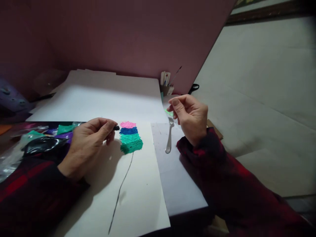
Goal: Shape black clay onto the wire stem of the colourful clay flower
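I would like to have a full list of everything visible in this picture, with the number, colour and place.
Front sheet: one, white, under the patch
Patch: one, banded pink, blue and green, on the front sheet
Line: one, black, below the patch
Lump: one, black, in left fingertips
Fork: one, silver, right of the front sheet
Back sheets: several, white, behind
Packets: count unclear, mixed colours, left
Pens: count unclear, mixed colours, back right
Looped handle: one, black, far right corner
Table: one, pale grey, underneath
Wall: one, pinkish, behind
Left hand: one, bare, left of the patch
Right hand: one, bare, near the fork
Sleeves: two, red and black, on both arms
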{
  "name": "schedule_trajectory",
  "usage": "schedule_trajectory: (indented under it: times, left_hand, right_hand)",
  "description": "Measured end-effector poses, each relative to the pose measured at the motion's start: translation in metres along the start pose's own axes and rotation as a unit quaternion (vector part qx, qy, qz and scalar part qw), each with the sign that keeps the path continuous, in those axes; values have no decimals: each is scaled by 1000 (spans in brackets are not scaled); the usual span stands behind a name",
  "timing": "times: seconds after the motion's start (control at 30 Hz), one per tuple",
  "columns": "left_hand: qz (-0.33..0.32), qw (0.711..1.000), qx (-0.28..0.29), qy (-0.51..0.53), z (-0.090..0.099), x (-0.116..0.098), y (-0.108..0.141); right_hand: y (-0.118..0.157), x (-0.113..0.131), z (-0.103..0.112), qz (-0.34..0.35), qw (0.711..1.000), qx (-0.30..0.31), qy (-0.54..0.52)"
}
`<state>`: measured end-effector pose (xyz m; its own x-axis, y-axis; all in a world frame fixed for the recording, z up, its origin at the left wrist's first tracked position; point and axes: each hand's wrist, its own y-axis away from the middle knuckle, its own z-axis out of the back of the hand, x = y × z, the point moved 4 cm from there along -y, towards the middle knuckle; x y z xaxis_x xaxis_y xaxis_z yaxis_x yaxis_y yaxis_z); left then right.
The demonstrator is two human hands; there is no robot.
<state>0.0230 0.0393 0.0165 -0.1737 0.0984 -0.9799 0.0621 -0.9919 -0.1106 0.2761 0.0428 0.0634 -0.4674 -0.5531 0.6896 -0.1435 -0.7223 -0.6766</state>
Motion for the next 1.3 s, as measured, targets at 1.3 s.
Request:
schedule_trajectory:
  times: [1.3]
  left_hand:
    - [8,988,-8,153,-2,13,2]
  right_hand:
    - [70,24,-58,203,923,282,164]
